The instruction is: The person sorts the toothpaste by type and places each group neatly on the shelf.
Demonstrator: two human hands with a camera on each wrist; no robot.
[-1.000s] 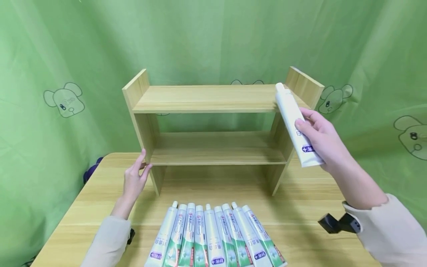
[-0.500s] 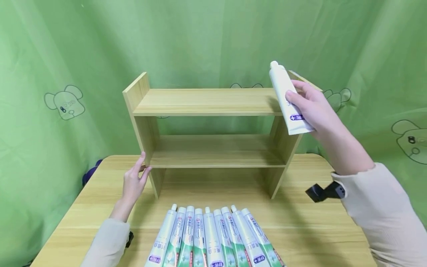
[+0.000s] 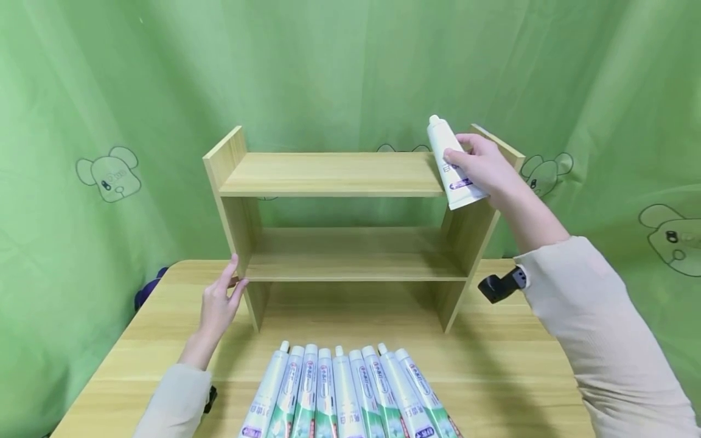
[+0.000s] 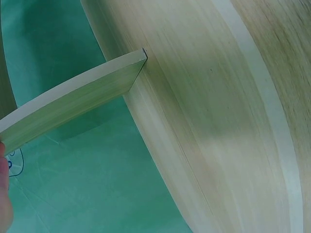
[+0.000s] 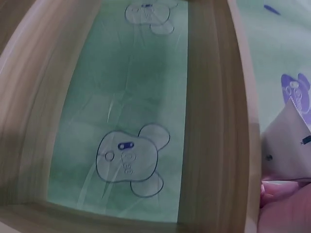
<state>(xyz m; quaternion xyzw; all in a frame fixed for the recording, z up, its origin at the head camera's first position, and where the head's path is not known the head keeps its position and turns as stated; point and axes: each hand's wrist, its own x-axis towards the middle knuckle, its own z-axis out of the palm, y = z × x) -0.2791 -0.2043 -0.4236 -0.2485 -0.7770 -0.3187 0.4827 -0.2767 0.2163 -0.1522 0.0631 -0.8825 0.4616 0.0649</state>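
Note:
A white toothpaste tube (image 3: 442,146) with a purple label is held in my right hand (image 3: 484,167), thumb on its face and cap pointing up and away. Hand and tube are at the right end of the wooden shelf's (image 3: 334,173) top board; whether the tube touches it I cannot tell. The right wrist view catches the tube's flat end (image 5: 286,145) by the board edge. My left hand (image 3: 216,304) grips the shelf's left side panel by the middle board, thumb at the front edge. Several toothpaste tubes (image 3: 342,389), some white-and-purple, others green-and-white, lie fanned before the shelf.
The shelf stands on a light wooden table (image 3: 509,371), its boards spanning two upright side panels. A green curtain (image 3: 328,67) with cartoon mouse heads hangs behind. A dark purple object (image 3: 148,289) shows past the table's left edge.
My right hand has carried the tube upward and leftward from the shelf's right side, then slightly down at the top board. The left hand keeps its place on the side panel.

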